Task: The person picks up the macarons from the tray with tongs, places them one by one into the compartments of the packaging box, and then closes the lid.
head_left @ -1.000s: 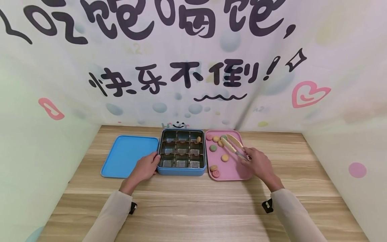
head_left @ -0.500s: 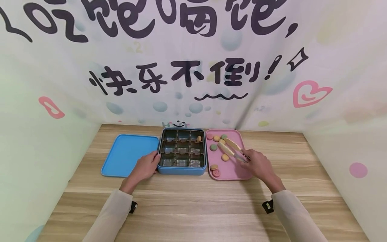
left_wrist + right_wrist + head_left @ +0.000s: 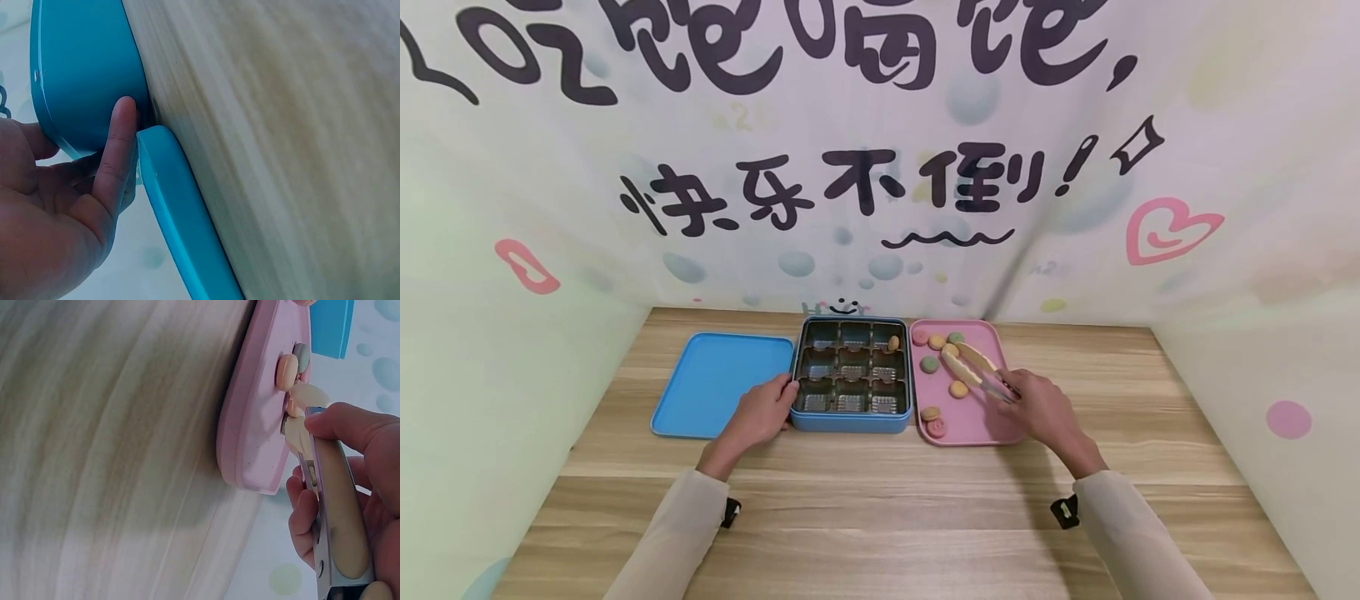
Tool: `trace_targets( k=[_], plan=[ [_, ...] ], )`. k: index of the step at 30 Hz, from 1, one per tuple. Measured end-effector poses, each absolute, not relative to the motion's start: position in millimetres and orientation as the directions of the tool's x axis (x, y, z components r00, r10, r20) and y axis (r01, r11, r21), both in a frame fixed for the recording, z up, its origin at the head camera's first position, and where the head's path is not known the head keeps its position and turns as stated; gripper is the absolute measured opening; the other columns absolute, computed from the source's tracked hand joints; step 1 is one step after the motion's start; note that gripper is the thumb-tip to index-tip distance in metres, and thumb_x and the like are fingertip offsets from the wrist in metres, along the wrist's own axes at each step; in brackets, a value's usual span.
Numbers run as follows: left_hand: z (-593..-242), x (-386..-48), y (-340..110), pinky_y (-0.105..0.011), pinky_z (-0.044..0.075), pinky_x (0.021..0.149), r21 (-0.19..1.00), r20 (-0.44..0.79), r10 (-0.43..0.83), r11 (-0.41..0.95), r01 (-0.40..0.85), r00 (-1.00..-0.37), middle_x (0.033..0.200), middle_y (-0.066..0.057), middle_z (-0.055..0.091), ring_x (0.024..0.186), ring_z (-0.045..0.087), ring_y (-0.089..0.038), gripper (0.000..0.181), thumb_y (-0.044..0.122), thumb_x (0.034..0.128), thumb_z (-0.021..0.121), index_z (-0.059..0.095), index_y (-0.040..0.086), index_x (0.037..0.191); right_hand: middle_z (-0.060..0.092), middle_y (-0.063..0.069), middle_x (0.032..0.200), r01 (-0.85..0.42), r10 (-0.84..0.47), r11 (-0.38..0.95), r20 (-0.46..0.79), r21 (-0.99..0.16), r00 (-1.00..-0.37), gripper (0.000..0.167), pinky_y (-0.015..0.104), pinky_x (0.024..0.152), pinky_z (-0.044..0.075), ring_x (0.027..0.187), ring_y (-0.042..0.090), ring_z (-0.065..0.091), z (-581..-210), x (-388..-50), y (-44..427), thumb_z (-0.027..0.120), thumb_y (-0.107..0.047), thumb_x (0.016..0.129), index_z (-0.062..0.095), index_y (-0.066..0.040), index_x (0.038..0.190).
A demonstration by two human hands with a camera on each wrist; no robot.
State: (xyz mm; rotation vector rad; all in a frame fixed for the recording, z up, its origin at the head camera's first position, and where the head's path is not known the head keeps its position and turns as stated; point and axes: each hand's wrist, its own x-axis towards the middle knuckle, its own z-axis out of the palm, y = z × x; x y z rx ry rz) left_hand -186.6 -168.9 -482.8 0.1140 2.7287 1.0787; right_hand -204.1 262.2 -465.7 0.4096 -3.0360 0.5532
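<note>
My left hand (image 3: 762, 411) holds the left wall of the blue box (image 3: 850, 423), thumb at the rim; in the left wrist view one finger of this hand (image 3: 56, 206) lies straight along the box wall (image 3: 90, 69). The box has a dark insert with nine compartments, and a tan macaron (image 3: 893, 343) sits in the back right one. My right hand (image 3: 1043, 408) grips metal tongs (image 3: 996, 388) with pale tips, parted over the pink tray (image 3: 981, 429) at a yellow macaron (image 3: 951, 351). Whether the tips touch it, I cannot tell. The right wrist view shows my thumb on the tongs (image 3: 337, 506).
On the tray lie several other macarons, among them a green one (image 3: 929, 364), a yellow one (image 3: 958, 389) and a pink one (image 3: 936, 427). A flat blue lid (image 3: 715, 383) lies left of the box. A printed cloth wall (image 3: 850, 275) stands behind the wooden table (image 3: 865, 517).
The tong tips have shifted slightly left and toward me, and the green macaron at the back shows more. My left hand and the box stay in place.
</note>
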Motion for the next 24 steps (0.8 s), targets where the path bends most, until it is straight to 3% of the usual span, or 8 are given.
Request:
trace_targets(
  k=[13, 24],
  plan=[
    [-484.4, -187.0, -169.5, -0.033, 0.049, 0.061, 0.681, -0.157, 0.144, 0.733, -0.001, -0.977, 0.07, -0.007, 0.055, 0.061, 0.064, -0.016, 0.037, 0.026, 0.1094, 0.035, 0.054, 0.0, 0.129, 0.068, 0.017, 0.112, -0.3, -0.276, 0.872, 0.116, -0.386, -0.954, 0.053, 0.035, 0.06, 0.046, 0.074, 0.02, 0.058, -455.4, -199.5, 251.4, 0.077, -0.017, 0.085, 0.062, -0.004, 0.134],
    [-483.1, -186.6, -168.9, -0.033, 0.05, 0.063, 0.692, -0.165, 0.145, 0.722, -0.01, -0.975, 0.073, -0.008, 0.056, 0.063, 0.064, -0.016, 0.041, 0.026, 0.1095, 0.035, 0.05, -0.001, 0.137, 0.069, 0.014, 0.111, -0.344, -0.312, 0.845, 0.145, -0.408, -0.939, 0.054, 0.033, 0.062, 0.046, 0.075, 0.019, 0.059, -445.5, -194.9, 238.8, 0.078, -0.015, 0.084, 0.061, -0.005, 0.134]
  ],
)
